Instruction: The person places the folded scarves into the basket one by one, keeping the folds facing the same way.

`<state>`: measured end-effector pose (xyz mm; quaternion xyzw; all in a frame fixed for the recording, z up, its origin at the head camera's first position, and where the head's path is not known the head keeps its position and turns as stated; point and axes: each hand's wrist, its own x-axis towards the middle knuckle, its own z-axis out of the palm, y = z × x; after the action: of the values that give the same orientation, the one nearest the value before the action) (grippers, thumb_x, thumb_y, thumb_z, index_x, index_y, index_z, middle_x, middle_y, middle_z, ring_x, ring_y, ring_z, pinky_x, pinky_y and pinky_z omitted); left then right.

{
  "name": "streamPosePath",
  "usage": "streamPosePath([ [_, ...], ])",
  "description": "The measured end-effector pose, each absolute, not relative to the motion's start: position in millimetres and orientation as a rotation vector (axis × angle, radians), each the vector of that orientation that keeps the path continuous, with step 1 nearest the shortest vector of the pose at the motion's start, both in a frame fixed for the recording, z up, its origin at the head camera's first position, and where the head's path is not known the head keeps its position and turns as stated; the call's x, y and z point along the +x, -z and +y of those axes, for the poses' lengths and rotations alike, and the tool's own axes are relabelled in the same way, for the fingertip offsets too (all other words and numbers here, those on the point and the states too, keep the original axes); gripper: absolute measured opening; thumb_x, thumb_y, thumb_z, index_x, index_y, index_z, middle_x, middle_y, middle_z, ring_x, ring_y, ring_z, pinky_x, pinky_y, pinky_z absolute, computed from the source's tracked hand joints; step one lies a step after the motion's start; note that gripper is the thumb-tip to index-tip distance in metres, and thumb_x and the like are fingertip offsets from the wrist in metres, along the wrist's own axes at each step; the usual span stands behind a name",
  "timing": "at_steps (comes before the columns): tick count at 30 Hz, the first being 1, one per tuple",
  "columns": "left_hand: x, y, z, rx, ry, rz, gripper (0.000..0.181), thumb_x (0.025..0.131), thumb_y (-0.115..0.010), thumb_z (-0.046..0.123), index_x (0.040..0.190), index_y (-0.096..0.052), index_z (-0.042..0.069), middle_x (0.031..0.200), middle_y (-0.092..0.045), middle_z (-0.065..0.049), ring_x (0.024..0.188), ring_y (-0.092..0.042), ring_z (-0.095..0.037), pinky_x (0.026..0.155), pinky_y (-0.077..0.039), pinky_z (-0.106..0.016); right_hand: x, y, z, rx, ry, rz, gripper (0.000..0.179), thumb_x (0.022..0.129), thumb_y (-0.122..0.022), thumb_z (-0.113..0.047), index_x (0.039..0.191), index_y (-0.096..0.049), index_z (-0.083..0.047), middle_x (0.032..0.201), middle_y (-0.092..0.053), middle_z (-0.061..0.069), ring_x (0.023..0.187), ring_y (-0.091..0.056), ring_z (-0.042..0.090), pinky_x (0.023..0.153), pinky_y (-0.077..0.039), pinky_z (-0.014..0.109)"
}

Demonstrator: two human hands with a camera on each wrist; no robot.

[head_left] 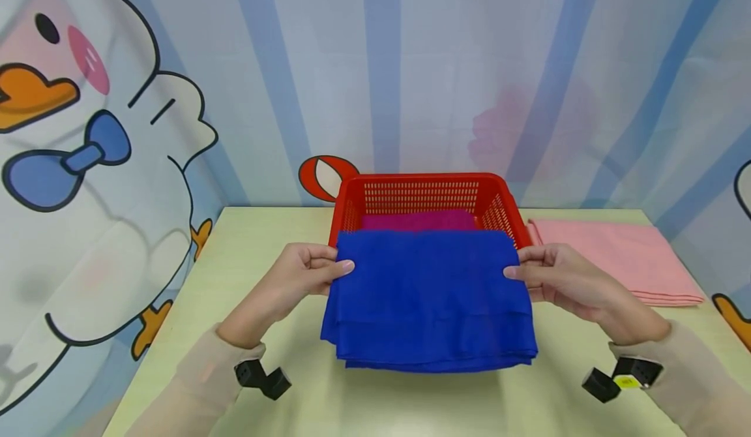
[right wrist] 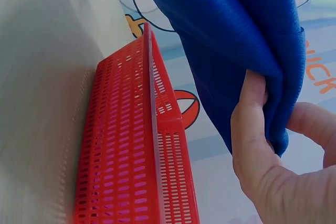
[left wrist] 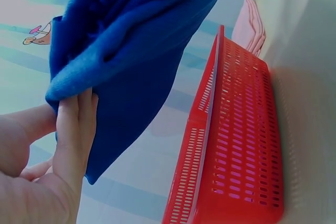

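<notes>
A folded blue cloth (head_left: 431,300) hangs in the air in front of a red plastic basket (head_left: 419,179), covering the basket's near side in the head view. My left hand (head_left: 305,271) pinches the cloth's left edge, thumb on the near face and fingers behind. At the opposite edge, my right hand (head_left: 557,277) pinches it the same way. Both wrist views show the cloth (left wrist: 136,72) raised above the basket rim, apart from it. Inside the basket lies a magenta cloth (head_left: 419,220), partly hidden by the blue one.
A folded pink cloth (head_left: 610,254) lies on the pale table (head_left: 264,228), right of the basket. Behind the table stands a printed backdrop (head_left: 334,85) with blue stripes and a cartoon duck. Each wrist carries a small black camera.
</notes>
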<state>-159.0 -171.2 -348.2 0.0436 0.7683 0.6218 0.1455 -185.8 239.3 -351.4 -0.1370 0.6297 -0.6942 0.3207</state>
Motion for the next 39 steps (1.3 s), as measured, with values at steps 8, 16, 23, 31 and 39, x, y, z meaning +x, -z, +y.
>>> streamPosePath([
  [8, -166.4, 345.0, -169.2, 0.094, -1.79, 2.22, 0.029, 0.095, -0.071, 0.018, 0.113, -0.067, -0.004, 0.1, -0.074, -0.015, 0.086, -0.073, -0.025, 0.083, -0.058, -0.037, -192.3, 343.3, 239.5, -0.301, 1.811, 1.692, 0.013, 0.103, -0.054, -0.007, 0.095, -0.063, -0.011, 0.077, -0.055, 0.0, 0.065, -0.049, 0.012, 0.062, -0.046, 0.022],
  [16, -174.3, 337.8, -168.8, 0.099, -1.785, 2.238, 0.031, 0.095, -0.07, 0.018, 0.114, -0.067, -0.006, 0.102, -0.074, -0.015, 0.087, -0.073, -0.025, 0.084, -0.057, -0.037, -201.1, 339.6, 239.8, -0.341, 1.836, 1.691, 0.016, 0.103, -0.053, -0.002, 0.101, -0.068, -0.007, 0.093, -0.071, 0.008, 0.079, -0.069, 0.019, 0.081, -0.059, 0.034],
  [23, -182.7, 331.7, -168.9, 0.119, -1.794, 2.236, 0.032, 0.096, -0.069, 0.017, 0.117, -0.066, -0.007, 0.102, -0.074, -0.016, 0.085, -0.074, -0.024, 0.083, -0.058, -0.036, -207.1, 331.3, 237.1, -0.278, 1.811, 1.758, 0.013, 0.102, -0.056, -0.005, 0.096, -0.068, -0.008, 0.091, -0.071, 0.008, 0.08, -0.07, 0.021, 0.082, -0.059, 0.037],
  [31, -191.0, 324.4, -167.6, 0.142, -1.794, 2.249, 0.036, 0.096, -0.069, 0.017, 0.123, -0.065, -0.006, 0.108, -0.073, -0.017, 0.089, -0.073, -0.026, 0.084, -0.057, -0.036, -216.3, 324.8, 233.4, -0.247, 1.797, 1.801, 0.012, 0.102, -0.056, -0.004, 0.095, -0.065, -0.007, 0.09, -0.071, 0.008, 0.079, -0.07, 0.023, 0.082, -0.058, 0.038],
  [39, -199.5, 319.0, -166.1, 0.143, -1.802, 2.263, 0.037, 0.096, -0.069, 0.017, 0.125, -0.064, -0.005, 0.109, -0.072, -0.017, 0.09, -0.073, -0.023, 0.085, -0.057, -0.036, -228.6, 316.0, 230.4, -0.225, 1.793, 1.828, 0.012, 0.101, -0.057, -0.004, 0.092, -0.065, -0.006, 0.086, -0.068, 0.008, 0.074, -0.068, 0.02, 0.08, -0.059, 0.036],
])
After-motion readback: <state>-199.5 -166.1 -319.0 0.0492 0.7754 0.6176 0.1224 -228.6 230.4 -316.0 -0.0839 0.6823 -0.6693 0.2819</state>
